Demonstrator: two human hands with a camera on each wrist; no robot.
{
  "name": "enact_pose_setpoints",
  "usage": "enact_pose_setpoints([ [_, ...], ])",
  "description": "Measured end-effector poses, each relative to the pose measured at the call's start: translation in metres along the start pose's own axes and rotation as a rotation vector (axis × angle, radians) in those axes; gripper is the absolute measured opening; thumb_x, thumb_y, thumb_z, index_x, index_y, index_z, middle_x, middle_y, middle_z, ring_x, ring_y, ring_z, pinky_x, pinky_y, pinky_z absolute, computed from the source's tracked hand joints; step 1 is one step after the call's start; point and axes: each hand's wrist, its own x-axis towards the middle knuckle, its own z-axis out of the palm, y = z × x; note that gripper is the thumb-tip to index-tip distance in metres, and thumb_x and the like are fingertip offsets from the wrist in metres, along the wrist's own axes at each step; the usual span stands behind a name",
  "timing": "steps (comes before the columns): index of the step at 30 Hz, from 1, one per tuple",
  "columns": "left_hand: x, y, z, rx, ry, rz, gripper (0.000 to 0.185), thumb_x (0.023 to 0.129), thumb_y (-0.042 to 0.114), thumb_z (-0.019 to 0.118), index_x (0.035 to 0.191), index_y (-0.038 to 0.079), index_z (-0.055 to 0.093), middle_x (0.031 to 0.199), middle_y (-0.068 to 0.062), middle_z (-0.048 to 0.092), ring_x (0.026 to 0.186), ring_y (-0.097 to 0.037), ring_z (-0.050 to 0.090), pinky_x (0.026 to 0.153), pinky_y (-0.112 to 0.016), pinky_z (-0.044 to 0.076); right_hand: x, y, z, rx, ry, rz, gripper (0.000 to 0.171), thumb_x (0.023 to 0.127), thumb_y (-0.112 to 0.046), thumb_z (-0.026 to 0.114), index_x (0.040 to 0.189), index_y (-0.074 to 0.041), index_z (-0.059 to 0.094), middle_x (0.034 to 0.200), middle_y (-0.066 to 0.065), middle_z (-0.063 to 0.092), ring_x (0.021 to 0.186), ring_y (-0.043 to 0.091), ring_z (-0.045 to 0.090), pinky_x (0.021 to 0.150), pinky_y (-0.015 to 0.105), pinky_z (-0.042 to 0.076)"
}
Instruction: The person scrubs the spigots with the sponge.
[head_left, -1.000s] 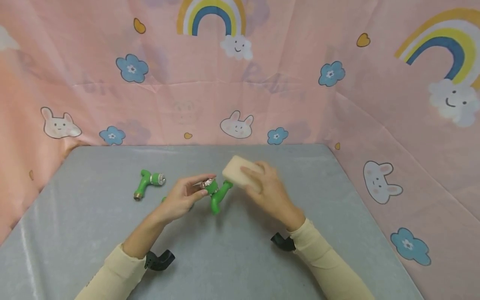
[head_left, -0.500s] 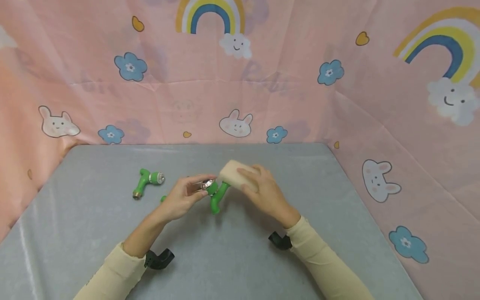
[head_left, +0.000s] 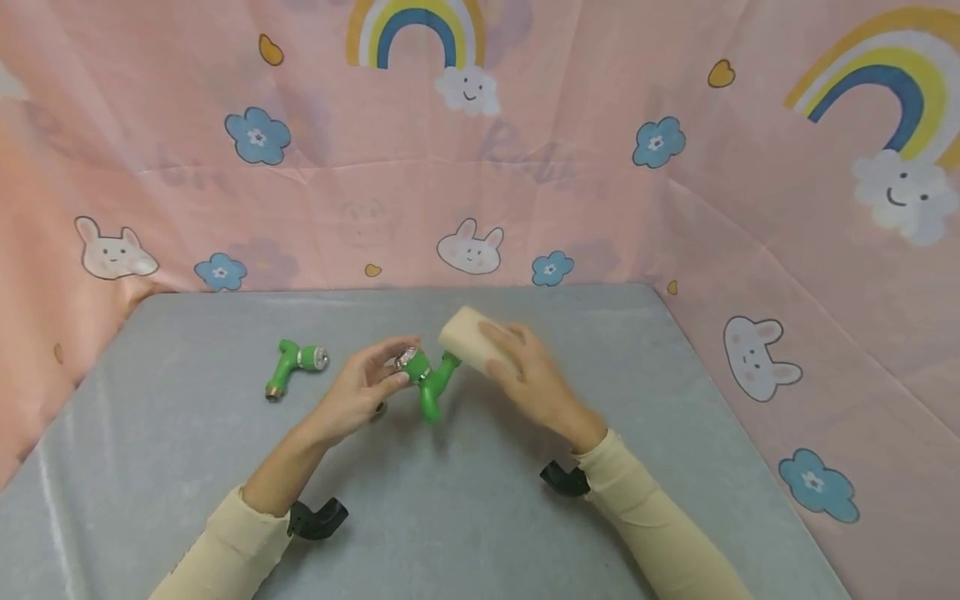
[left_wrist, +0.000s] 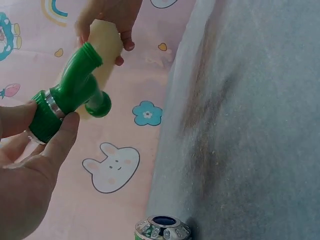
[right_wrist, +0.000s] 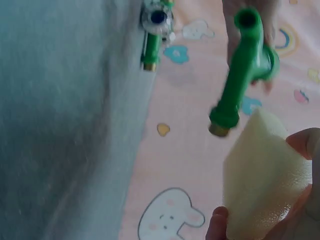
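My left hand (head_left: 356, 392) pinches a green tap (head_left: 433, 390) by its silver-trimmed knob and holds it above the table. The tap's brass threaded end (right_wrist: 219, 130) points toward my right hand (head_left: 540, 383). That hand grips a cream sponge (right_wrist: 260, 175), with the thumb on one side and fingers on the other. In the head view the sponge overlaps the tap's end; in the right wrist view a small gap shows between them. Another green tap (head_left: 292, 367) lies on the table to the left. Below my left hand is a further tap (left_wrist: 162, 229), mostly hidden.
A grey cloth covers the table (head_left: 480, 517). Pink printed fabric (head_left: 585, 208) hangs behind it and along the right side. Black curved wrist mounts (head_left: 318, 518) stick out from both sleeves, low over the table.
The sponge has dipped toward the tap's end, then risen again. My left hand has lifted and tilted the tap slightly, keeping its hold on the knob. The tap at left stays put.
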Motion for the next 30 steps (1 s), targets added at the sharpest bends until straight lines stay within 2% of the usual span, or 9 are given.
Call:
enact_pose_setpoints([
  [4,0.0,0.0,-0.006,-0.039,0.079,-0.005,0.057,0.101,-0.003,0.053,0.154,-0.007,0.032,0.16,-0.028,0.034,0.129,-0.017,0.061,0.099,-0.019,0.053,-0.001,-0.002,0.007,0.003,-0.023,-0.011,0.052,0.1,-0.024,0.058,0.151,-0.017,0.049,0.141,0.023,0.05,0.118,0.038,0.055,0.095,0.055,0.05],
  [7,0.0,0.0,-0.01,-0.065,0.104,0.001,0.051,0.103,-0.001,0.051,0.15,-0.01,0.036,0.158,-0.029,0.035,0.111,0.004,0.065,0.098,-0.019,0.055,0.0,0.004,0.009,-0.007,-0.032,0.024,0.052,0.101,-0.023,0.058,0.151,-0.016,0.048,0.144,0.024,0.048,0.121,0.04,0.055,0.096,0.058,0.05],
  [11,0.001,0.0,-0.009,-0.097,0.096,-0.02,0.047,0.106,0.006,0.049,0.149,-0.008,0.038,0.15,-0.031,0.043,0.11,-0.001,0.067,0.099,-0.025,0.056,0.001,0.008,0.005,-0.039,-0.04,0.073,0.052,0.101,-0.024,0.059,0.151,-0.015,0.049,0.147,0.025,0.046,0.128,0.042,0.051,0.101,0.061,0.048],
  [15,0.001,-0.001,-0.006,-0.103,0.07,-0.075,0.045,0.109,0.011,0.042,0.151,-0.004,0.036,0.144,-0.033,0.047,0.115,-0.012,0.067,0.097,-0.031,0.058,-0.001,0.005,0.002,-0.041,-0.015,0.066,0.051,0.1,-0.023,0.06,0.149,-0.015,0.051,0.146,0.024,0.047,0.128,0.041,0.05,0.101,0.061,0.047],
  [20,0.001,-0.003,-0.004,-0.126,0.063,-0.14,0.043,0.111,0.015,0.034,0.154,0.009,0.036,0.15,-0.025,0.045,0.128,-0.027,0.059,0.099,-0.04,0.058,-0.002,-0.006,0.004,-0.005,0.003,-0.067,0.053,0.098,-0.022,0.063,0.149,-0.016,0.052,0.142,0.024,0.05,0.125,0.04,0.051,0.1,0.06,0.047],
  [23,0.0,-0.002,-0.002,-0.17,0.055,-0.165,0.043,0.112,0.016,0.029,0.155,0.016,0.035,0.155,-0.018,0.041,0.134,-0.026,0.053,0.106,-0.047,0.053,-0.005,-0.015,0.008,0.007,-0.017,-0.143,0.054,0.097,-0.022,0.064,0.149,-0.016,0.051,0.142,0.025,0.049,0.125,0.04,0.051,0.099,0.059,0.047],
  [26,0.001,-0.002,0.0,-0.203,0.056,-0.171,0.044,0.112,0.017,0.028,0.155,0.015,0.032,0.156,-0.018,0.037,0.133,-0.02,0.053,0.11,-0.05,0.049,-0.009,-0.022,0.01,-0.002,-0.028,-0.141,0.054,0.098,-0.024,0.063,0.15,-0.019,0.05,0.145,0.025,0.046,0.128,0.04,0.049,0.095,0.056,0.05],
  [30,0.001,-0.001,0.004,-0.174,0.068,-0.159,0.053,0.107,0.013,0.046,0.157,0.008,0.026,0.15,-0.021,0.038,0.122,-0.01,0.058,0.106,-0.037,0.053,-0.012,-0.025,0.012,-0.03,-0.019,-0.112,0.054,0.099,-0.025,0.063,0.151,-0.021,0.049,0.149,0.024,0.043,0.131,0.041,0.046,0.09,0.055,0.052],
])
